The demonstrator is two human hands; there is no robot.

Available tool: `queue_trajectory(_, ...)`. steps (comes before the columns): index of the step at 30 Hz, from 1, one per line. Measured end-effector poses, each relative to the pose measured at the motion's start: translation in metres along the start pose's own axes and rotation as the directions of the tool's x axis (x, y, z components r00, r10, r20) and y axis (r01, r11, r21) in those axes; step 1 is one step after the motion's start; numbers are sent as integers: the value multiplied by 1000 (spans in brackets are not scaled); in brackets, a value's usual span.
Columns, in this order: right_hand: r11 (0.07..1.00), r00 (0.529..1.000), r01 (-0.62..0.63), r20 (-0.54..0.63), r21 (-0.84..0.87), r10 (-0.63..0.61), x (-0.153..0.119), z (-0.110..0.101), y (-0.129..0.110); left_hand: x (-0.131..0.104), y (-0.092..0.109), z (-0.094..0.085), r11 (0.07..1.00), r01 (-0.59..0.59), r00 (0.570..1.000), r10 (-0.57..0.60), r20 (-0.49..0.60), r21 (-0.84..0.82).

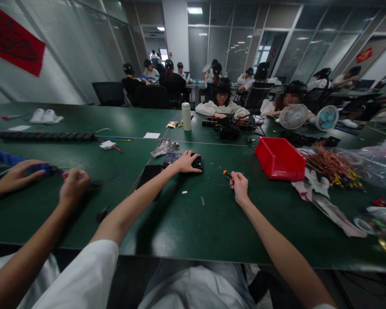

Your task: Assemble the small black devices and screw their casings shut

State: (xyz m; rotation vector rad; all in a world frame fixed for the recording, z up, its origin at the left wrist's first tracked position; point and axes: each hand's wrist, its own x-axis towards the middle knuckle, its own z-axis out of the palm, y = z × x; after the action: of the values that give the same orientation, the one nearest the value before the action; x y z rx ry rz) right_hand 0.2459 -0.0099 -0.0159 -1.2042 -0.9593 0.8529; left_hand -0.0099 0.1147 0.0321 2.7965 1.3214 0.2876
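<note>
My left hand point(187, 162) reaches forward over a dark case of small parts point(171, 159), its fingers spread across the case's right end. Part of the case is hidden under the hand. To the right, my right hand point(239, 185) is closed around a small orange and black tool point(227, 174), whose orange end points left. Beside the case on its near left lies a flat black object point(149, 175). Grey gloves point(164, 148) rest just behind the case. Small pale scraps point(184, 192) lie on the green table point(180, 227) between my arms.
At the left, a co-worker's hands point(74, 184) hold a blue-wrapped cable bundle point(6, 158). A red bin point(278, 159), copper-coloured wires point(333, 165) and gloves point(318, 184) lie right. A pale bottle point(186, 116) stands behind. People sit across the table.
</note>
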Motion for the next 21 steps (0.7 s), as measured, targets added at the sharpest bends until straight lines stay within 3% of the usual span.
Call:
queue_trajectory(6, 1000, 1000, 12, 8, 1, -12, -2, 0, -2, 7, 8, 1, 999, 9, 1000, -10, -8, -53)
queue_trajectory(15, 1000, 1000, 11, 23, -6, -10, -1, -4, -2, 7, 0, 3, 1000, -15, 995, 16, 101, -17)
queue_trajectory(21, 1000, 1000, 16, -1, -19, -16, 1, -2, 1, -2, 7, 4, 1000, -14, 999, 13, 52, 18)
